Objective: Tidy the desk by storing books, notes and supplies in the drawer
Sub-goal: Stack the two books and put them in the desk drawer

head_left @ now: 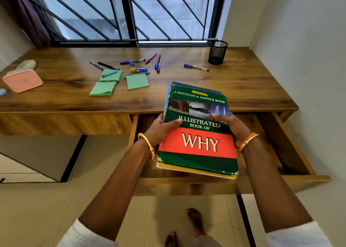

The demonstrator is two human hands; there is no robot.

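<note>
Fingers of the left hand [162,128] and right hand [233,128] hidden beneath the stack of books [198,132], only thumbs showing on the cover. Lower books [196,169] visible as mere edges, titles unreadable. Drawer [292,149] floor mostly covered by the stack. Blue object [3,92] cut by the left edge, unidentifiable. Pink box [22,80] label too small to read.

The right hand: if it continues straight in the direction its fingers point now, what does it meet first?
The right hand already grips the stack of books, fingers pointing left across the cover, so the books block it at once.
</note>
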